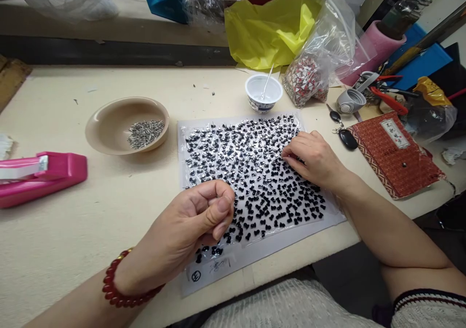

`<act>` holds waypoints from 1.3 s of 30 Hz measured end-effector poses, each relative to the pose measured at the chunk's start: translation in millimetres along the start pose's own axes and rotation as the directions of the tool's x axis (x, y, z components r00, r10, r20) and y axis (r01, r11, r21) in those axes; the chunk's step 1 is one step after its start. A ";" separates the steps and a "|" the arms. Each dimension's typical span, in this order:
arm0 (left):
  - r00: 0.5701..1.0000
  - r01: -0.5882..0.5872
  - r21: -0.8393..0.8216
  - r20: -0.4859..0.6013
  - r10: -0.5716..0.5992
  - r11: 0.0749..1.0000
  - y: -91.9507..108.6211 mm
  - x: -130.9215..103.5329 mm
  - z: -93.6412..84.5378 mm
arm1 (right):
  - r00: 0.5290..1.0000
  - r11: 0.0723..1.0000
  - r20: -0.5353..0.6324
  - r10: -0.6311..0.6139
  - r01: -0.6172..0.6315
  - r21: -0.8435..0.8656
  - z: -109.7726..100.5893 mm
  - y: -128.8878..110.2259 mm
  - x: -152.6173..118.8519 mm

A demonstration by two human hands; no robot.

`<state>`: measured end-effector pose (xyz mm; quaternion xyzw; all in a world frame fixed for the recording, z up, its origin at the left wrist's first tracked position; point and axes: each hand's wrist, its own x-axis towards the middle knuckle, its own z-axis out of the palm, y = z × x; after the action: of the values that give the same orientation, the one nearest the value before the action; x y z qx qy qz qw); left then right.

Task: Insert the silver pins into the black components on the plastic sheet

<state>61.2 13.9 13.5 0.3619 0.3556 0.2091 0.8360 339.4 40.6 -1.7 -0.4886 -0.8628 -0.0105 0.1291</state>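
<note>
A white sheet under clear film (264, 243) lies on the table, covered with rows of small black bow-shaped pieces (255, 206). Many of the pieces toward the back show shiny metal bits. My left hand (204, 216), with a red bead bracelet at the wrist, is closed above the sheet's left part; whatever its curled fingers hold is hidden. Over the right part, my right hand (309, 155) has its fingertips drawn together down at the pieces, and I cannot make out what is between them. A beige bowl (105, 124) left of the sheet holds a heap of small metal pins (145, 133).
Behind the sheet stand a white cup (264, 92) with a thin stick and a clear bag of red-and-white pieces (307, 80). A pink tape dispenser (61, 175) sits at left. Keys (347, 138) and a red patterned notebook (396, 155) lie at right, near red-handled pliers (389, 99).
</note>
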 end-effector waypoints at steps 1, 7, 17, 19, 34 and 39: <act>1.000 0.002 0.001 0.002 -0.002 1.000 0.3 0.0 0.2 | 1.000 1.000 -0.002 0.001 -0.001 -0.002 0.0 0.0 0.1; 1.000 0.013 0.003 -0.002 -0.013 1.000 0.5 -1.1 -0.6 | 1.000 1.000 0.001 0.018 -0.018 0.017 -0.3 -0.1 0.0; 0.999 0.014 0.094 -0.033 -0.011 0.995 2.4 -0.5 7.1 | 0.991 0.984 -0.136 0.016 0.009 0.176 -14.3 -3.0 -2.3; 0.999 0.041 0.159 -0.022 -0.038 0.986 5.3 -0.5 11.7 | 0.982 0.946 -0.188 0.019 0.043 0.321 -23.3 -13.5 -2.2; 0.995 0.050 0.123 0.074 -0.060 0.991 -10.9 19.0 44.1 | 0.997 0.550 -0.016 0.072 -0.026 0.834 -30.1 -74.3 -31.1; 0.997 0.025 0.028 0.067 -0.027 0.999 -8.2 24.0 48.8 | 0.976 0.680 -0.130 0.176 -0.025 0.732 -37.2 -51.1 -26.8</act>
<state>114.2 0.8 20.3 0.3756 0.3348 0.1810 0.8450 317.2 -14.0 33.6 -0.4408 -0.7516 0.2928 0.3937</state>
